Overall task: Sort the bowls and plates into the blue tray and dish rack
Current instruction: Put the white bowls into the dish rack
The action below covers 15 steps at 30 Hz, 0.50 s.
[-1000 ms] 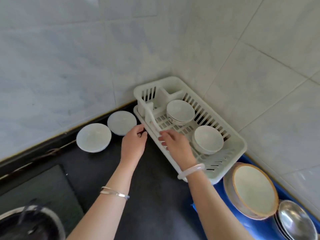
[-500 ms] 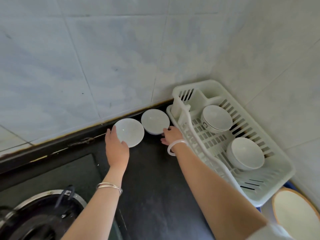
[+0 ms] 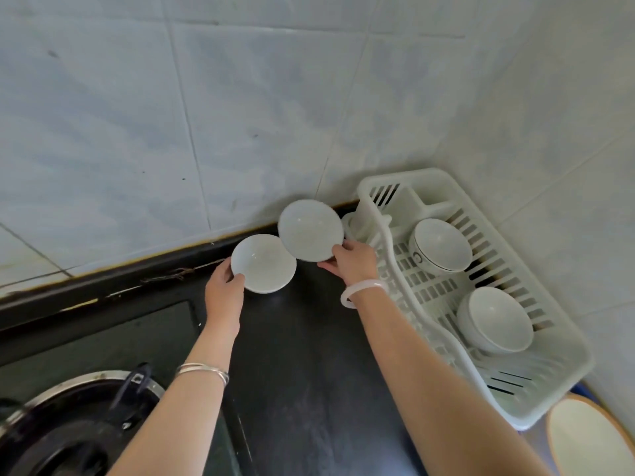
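Head view is showing two white ceramic bowls already sitting in the white plastic dish rack; two small white round plates are remaining. Right hand is gripping the tilted plate beside the rack, while left hand is pinching the other plate on the black counter.

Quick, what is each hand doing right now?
Left hand: gripping the nearer small plate.
Right hand: holding the tilted small plate.

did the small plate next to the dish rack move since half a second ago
Yes. The small plate, which lay flat on the counter beside the dish rack, is now lifted and tilted up in the right hand, its top edge against the wall tiles.
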{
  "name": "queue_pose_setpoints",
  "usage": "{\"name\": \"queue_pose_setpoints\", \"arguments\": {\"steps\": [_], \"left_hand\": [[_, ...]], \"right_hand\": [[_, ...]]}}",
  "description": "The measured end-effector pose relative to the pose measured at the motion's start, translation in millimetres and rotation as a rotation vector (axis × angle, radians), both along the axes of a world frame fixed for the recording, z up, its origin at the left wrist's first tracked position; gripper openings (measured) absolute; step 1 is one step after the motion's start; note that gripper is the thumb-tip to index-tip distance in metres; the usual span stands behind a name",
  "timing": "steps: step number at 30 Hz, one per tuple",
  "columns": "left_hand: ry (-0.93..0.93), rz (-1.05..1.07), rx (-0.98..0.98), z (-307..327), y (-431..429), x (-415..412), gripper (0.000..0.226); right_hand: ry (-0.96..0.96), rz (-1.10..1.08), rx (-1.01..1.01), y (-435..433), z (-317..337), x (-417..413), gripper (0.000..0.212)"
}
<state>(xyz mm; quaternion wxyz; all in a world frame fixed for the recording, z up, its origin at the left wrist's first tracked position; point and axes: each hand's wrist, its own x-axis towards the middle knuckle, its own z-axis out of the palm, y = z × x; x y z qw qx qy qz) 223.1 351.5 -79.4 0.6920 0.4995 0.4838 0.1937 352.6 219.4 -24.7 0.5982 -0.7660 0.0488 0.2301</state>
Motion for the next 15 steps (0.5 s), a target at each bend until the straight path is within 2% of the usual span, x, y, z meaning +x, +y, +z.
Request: {"name": "queue_pose_setpoints", "arguments": {"steps": [5, 11, 15], "left_hand": [[-0.119, 0.042, -0.247, 9.0, 8.1, -3.2, 0.034], [-0.099, 0.064, -0.302, 12.7, 11.5, -2.7, 0.039], [-0.049, 0.055, -0.324, 12.9, 16.2, -1.5, 0.039]], "right_hand": [[-0.024, 0.127, -0.104, 18.0, 11.2, -7.8, 0.014], [-0.09, 0.248, -0.322, 33.6, 7.6, -19.7, 0.015], [-0.13, 0.256, -0.412, 35.9, 2.4, -24.4, 0.014]]}}
